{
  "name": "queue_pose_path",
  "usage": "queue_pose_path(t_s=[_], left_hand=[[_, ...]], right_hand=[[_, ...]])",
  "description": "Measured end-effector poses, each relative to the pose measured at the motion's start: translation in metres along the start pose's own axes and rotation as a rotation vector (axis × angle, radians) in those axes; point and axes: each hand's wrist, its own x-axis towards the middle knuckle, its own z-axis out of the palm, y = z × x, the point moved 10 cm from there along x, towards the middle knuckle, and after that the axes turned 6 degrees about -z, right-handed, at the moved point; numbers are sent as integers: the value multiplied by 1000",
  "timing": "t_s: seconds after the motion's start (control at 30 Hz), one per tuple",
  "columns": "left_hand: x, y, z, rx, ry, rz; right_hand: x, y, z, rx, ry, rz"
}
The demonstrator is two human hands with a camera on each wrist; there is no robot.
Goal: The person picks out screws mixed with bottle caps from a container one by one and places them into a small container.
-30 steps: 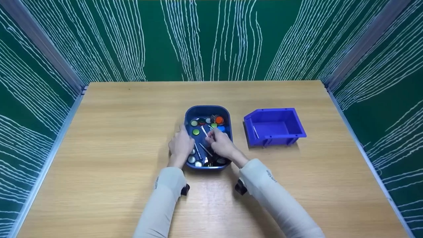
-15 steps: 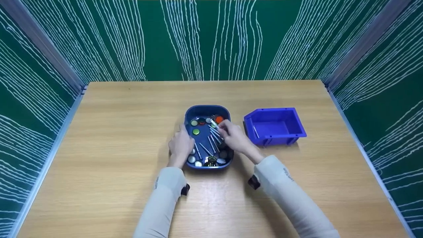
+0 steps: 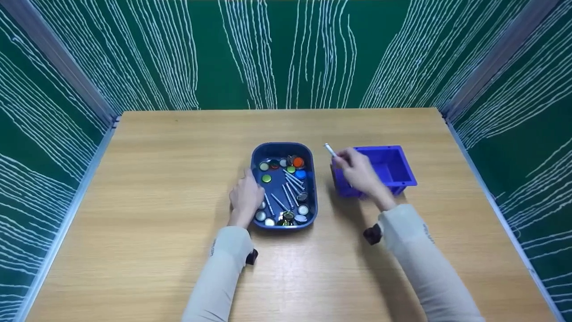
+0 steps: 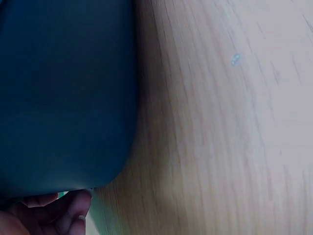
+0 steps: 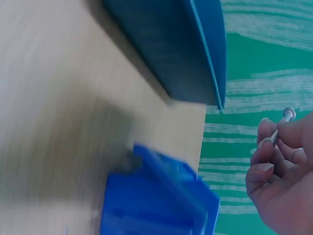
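My right hand [image 3: 359,172] pinches a silver bolt [image 3: 330,150] between thumb and fingertips, over the left side of the purple-blue bin [image 3: 404,167]. In the right wrist view, the bolt's [image 5: 288,114] round head sticks out above the thumb and its threaded shank runs between the fingers. On the left, my left hand [image 3: 246,197] grips the side wall of a dark blue tub [image 3: 314,192]. Several loose bolts [image 3: 292,179] and bottle caps lie in this tub, among them an orange cap [image 3: 298,162] and a green cap [image 3: 266,178].
Both containers stand on a wooden table [image 3: 178,161], with a strip of tabletop between them. Green panels [image 3: 277,53] with white wavy lines enclose the back and sides. A dark wrist device [image 3: 372,234] sits under the right sleeve.
My right hand has lifted the bolt out of the tub and carried it right, over to the purple-blue bin. The left hand has stayed at the tub's left side.
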Motion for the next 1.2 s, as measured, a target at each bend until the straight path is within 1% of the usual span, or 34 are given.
queue_pose_path(t_s=[0.13,0.3,0.47,0.53,0.67,0.9,1.03,1.2], left_hand=[[-1,-1,1,3,-4,0],[0,-2,2,-5,-2,1],[1,-2,1,-16,11,5],[1,-2,1,-12,19,7],[1,-1,-1,-5,25,10],[1,-2,1,0,8,-7],[1,-1,2,-2,0,-11],[1,0,1,-5,3,-11]], right_hand=[[-3,17,-15,-50,-2,47],[-6,39,-26,-149,-13,109],[-12,59,-29,-256,-33,199],[-14,65,-29,-286,-50,240],[-16,73,-28,-333,-77,289],[-18,79,-24,-336,-98,308],[-19,81,-22,-358,-116,312],[-18,82,-23,-369,-113,308]])
